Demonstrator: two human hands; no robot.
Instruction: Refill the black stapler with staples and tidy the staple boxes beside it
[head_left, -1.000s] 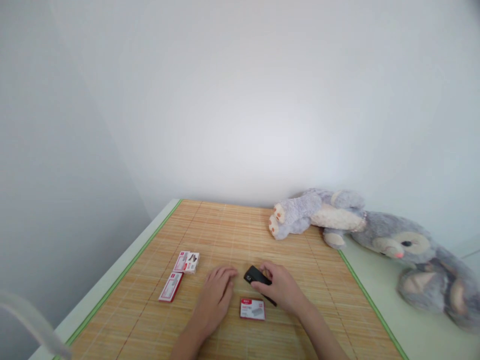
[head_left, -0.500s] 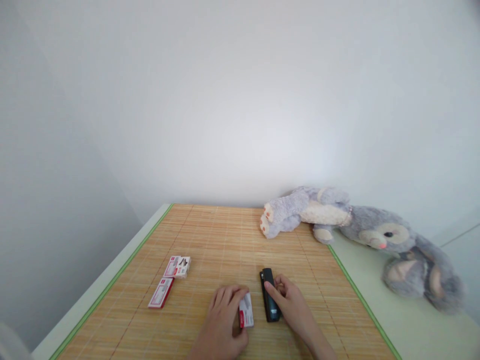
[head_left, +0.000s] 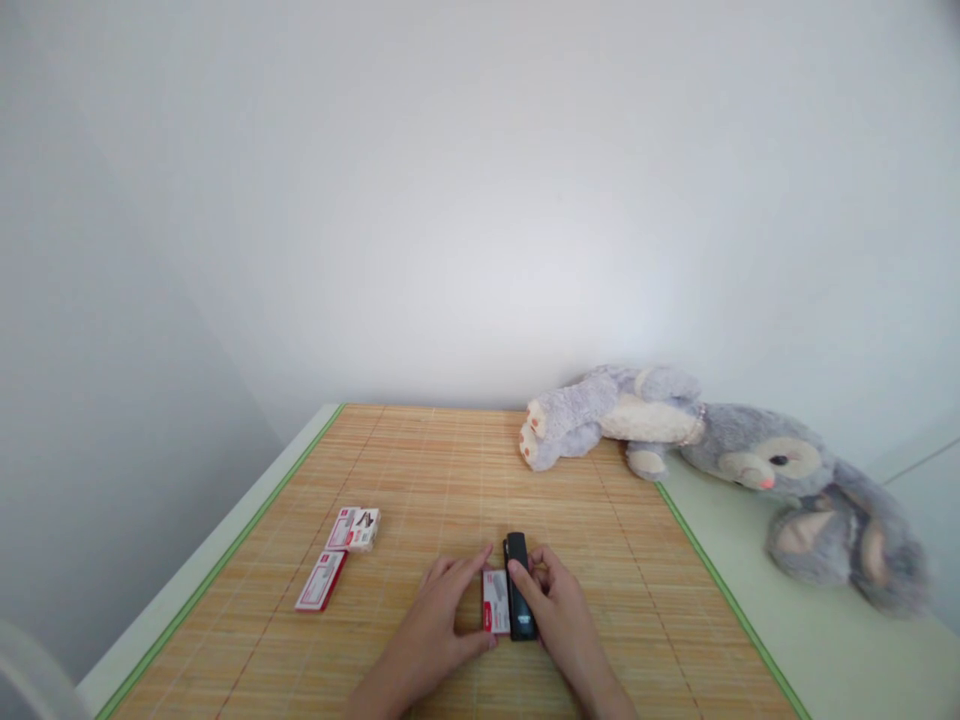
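Observation:
A small white-and-red staple box (head_left: 496, 602) lies on the bamboo mat, with a black stapler (head_left: 520, 588) lengthwise along its right side, close against it. My left hand (head_left: 439, 620) is at the box's left, its thumb near the lower end and its index finger near the upper end. Those fingers are spread, and the box shows fully between them. My right hand (head_left: 559, 610) grips the stapler from the right, thumb on top and the other fingers curled at its far side.
Farther left on the bamboo mat (head_left: 420, 460) are more staple boxes (head_left: 321, 581), set end to end, with a smaller box (head_left: 365, 529) bearing a stapler picture. A grey plush rabbit (head_left: 652, 425) lies across the back right, over the mat's green edge. A wall rises behind.
The stapler has moved left, up to the staple box, in my right hand. My left hand's fingers have spread and drawn back from over the box, uncovering it.

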